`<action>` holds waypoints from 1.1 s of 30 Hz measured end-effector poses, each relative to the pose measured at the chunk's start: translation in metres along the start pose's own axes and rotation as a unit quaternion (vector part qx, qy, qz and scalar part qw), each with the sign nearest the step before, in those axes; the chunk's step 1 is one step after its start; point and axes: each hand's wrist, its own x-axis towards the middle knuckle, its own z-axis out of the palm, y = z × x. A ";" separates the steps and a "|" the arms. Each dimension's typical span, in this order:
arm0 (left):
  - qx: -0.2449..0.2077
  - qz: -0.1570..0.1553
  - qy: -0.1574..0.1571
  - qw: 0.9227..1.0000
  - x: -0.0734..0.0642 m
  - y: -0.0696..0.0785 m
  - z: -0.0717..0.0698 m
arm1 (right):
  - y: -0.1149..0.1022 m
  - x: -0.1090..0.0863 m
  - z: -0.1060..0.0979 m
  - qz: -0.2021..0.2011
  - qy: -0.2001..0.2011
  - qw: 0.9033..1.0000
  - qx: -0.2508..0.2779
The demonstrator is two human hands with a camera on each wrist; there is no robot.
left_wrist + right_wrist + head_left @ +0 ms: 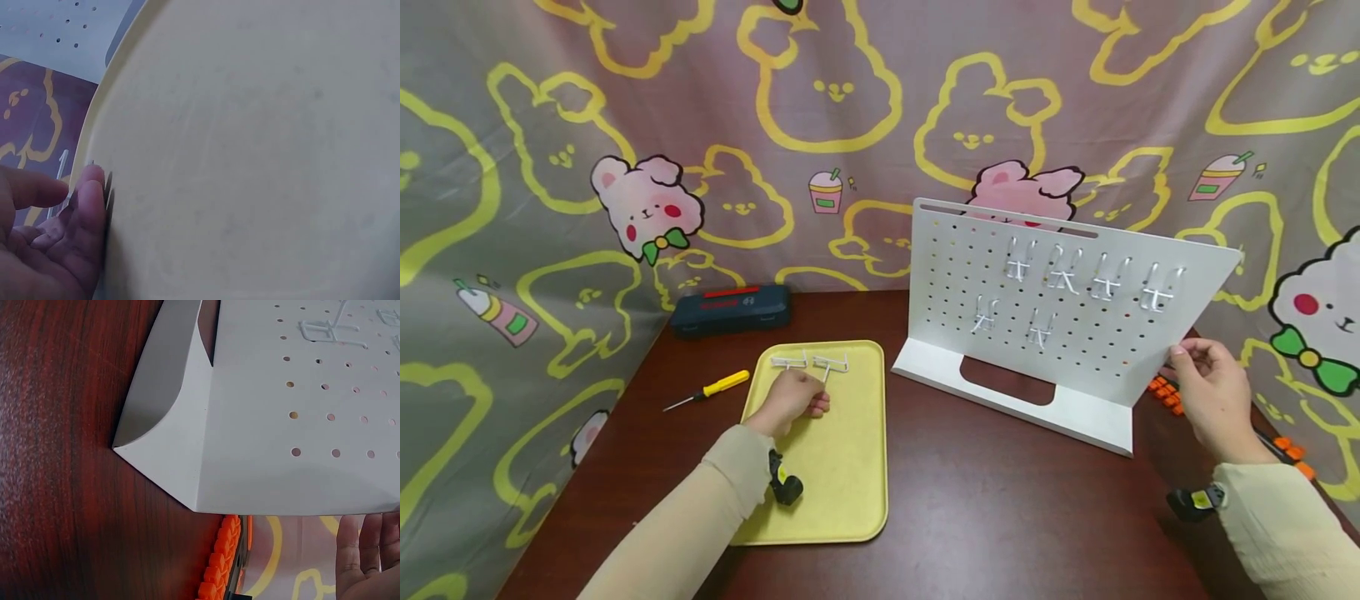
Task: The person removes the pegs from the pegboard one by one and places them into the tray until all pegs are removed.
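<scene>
My left hand (792, 398) is over the upper part of the yellow tray (850, 500), thumb and fingertips pinching the stem of a white wire hook (831, 364). A second white hook (789, 362) lies just left of it on the tray. In the left wrist view, part of a hook (61, 178) shows beyond the fingertips. My right hand (1213, 396) grips the right edge of a white pegboard (955, 325), thumb in front and fingers behind. Several white hooks (1105, 287) hang on the board in two rows.
A yellow-handled screwdriver (724, 383) lies left of the tray, with a dark blue case (732, 310) behind it. Orange parts (1167, 396) in a dark holder sit behind the board's right side. A patterned curtain (865, 100) closes off the back of the table.
</scene>
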 end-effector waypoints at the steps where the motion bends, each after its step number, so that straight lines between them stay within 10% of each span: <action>1: 0.005 0.003 0.001 1.000 0.000 0.000 0.001 | 0.000 0.000 0.000 0.000 0.001 1.000 0.000; 10: 0.014 0.075 0.035 0.996 -0.002 0.015 0.015 | -0.001 -0.001 -0.002 -0.001 -0.011 1.000 -0.019; 19: 0.011 0.184 -0.059 0.981 0.000 0.069 0.054 | 0.000 -0.003 0.000 -0.010 0.003 0.999 -0.030; 33: -0.118 0.209 -0.150 0.959 0.002 0.133 0.118 | -0.001 -0.003 0.003 0.001 0.016 0.999 -0.036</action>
